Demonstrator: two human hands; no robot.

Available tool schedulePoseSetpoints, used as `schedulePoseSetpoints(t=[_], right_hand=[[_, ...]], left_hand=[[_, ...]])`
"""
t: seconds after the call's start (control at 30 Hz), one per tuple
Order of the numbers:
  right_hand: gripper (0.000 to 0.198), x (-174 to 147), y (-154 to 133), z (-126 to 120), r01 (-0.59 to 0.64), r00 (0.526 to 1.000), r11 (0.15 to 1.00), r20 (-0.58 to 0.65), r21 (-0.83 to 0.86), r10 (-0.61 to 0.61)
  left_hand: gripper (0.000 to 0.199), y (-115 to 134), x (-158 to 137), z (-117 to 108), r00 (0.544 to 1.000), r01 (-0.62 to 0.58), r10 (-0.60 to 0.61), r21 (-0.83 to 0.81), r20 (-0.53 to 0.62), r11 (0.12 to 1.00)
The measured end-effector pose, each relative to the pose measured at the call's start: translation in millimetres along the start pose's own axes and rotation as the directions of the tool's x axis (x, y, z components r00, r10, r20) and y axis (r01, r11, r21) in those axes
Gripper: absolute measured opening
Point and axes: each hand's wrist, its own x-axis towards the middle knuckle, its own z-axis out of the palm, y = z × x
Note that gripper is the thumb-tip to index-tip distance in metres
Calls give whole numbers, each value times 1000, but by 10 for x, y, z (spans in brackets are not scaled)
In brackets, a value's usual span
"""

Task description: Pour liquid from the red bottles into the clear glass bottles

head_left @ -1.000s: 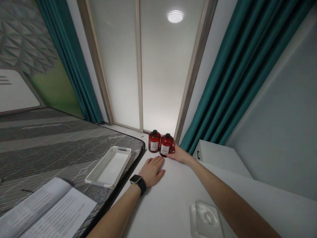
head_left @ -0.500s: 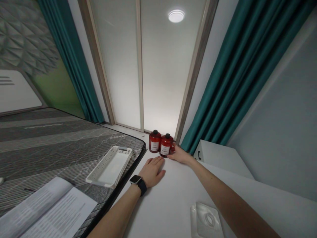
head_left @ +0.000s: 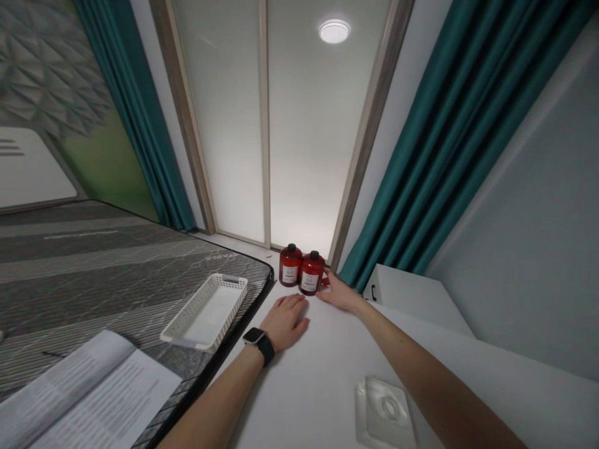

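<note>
Two red bottles with black caps and white labels stand upright side by side at the far end of the white tabletop [head_left: 309,380]. My right hand [head_left: 340,293] grips the right side of the nearer red bottle [head_left: 311,274], thumb low in front and fingers partly hidden behind. A bit of red shows between thumb and fingers; whether it is a handle I cannot make out. Touching it on the left is the other red bottle [head_left: 290,267]. Just in front of the bottles, my left hand [head_left: 285,323] lies flat on the tabletop, fingers stretched out, a black watch [head_left: 258,343] on its wrist.
A clear plastic container [head_left: 386,411] sits on the tabletop by my right forearm. Left of the table, a mattress [head_left: 116,268] carries a white basket [head_left: 206,315] and an open book [head_left: 107,393]. Beyond are frosted doors [head_left: 309,137], a white cabinet [head_left: 421,296] and green curtains [head_left: 412,156].
The whole view has shifted slightly. Both hands and both bottles keep the same places relative to each other.
</note>
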Motion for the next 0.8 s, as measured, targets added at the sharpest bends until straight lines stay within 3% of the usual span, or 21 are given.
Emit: schedulePoseSetpoints(t=[0.23,0.5,0.63,0.8], right_hand=[[72,-326,-14,-96,-43,997,999,-64,-12,42],[36,-934,-256,-199,-36,998,988,53,148,28],[34,-1214,-407,-301,-30,998,977,54,213,19],[38,-1587,-480,-472,-31,999,968,-27,248,39]], left_hand=[[19,117,-21,-136,1000,-12,12,3,-18,1000],[19,318,-57,-201,1000,-16,16,-52,-8,999],[19,488,-22,-234,999,-49,49,-126,1,991],[22,772,41,-298,987,-142,160,-333,27,932]])
